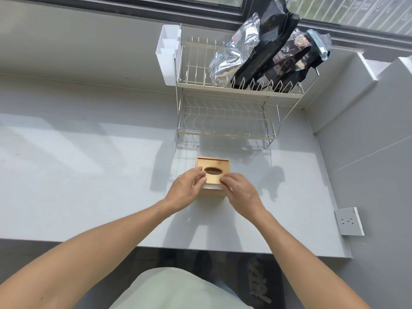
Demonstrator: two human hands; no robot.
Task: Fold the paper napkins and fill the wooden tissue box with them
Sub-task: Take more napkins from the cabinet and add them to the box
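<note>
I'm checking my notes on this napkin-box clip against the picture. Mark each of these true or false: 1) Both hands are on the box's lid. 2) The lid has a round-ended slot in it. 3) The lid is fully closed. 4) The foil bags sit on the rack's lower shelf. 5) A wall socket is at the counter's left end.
1) True: the left hand and right hand hold the lid of the wooden tissue box.
2) True.
3) False: it is slid partway, with white napkins showing at the near edge.
4) False: the foil bags stand on the dish rack's upper shelf.
5) False: the socket is at the right.
</note>
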